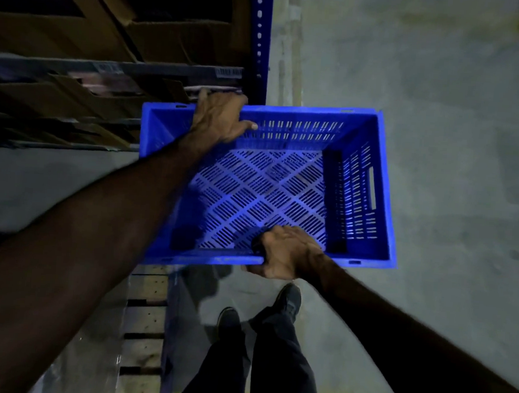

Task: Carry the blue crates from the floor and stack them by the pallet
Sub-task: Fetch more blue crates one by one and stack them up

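Blue crate [268,184] at frame centre, held above the floor [439,147]. We see left hand [219,116] reaching across, grip curled over the far rim; right hand [285,253] grip clamps the near rim. Pallet [144,326] lower left.

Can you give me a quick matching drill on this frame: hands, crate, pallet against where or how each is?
Things:
1. left hand
2. right hand
3. blue crate
4. wooden pallet

States:
A. empty, held above the floor
B. grips the crate's near rim
C. on the floor, lower left
D. grips the crate's far rim

Pairs: 1-D, 2-B, 3-A, 4-C
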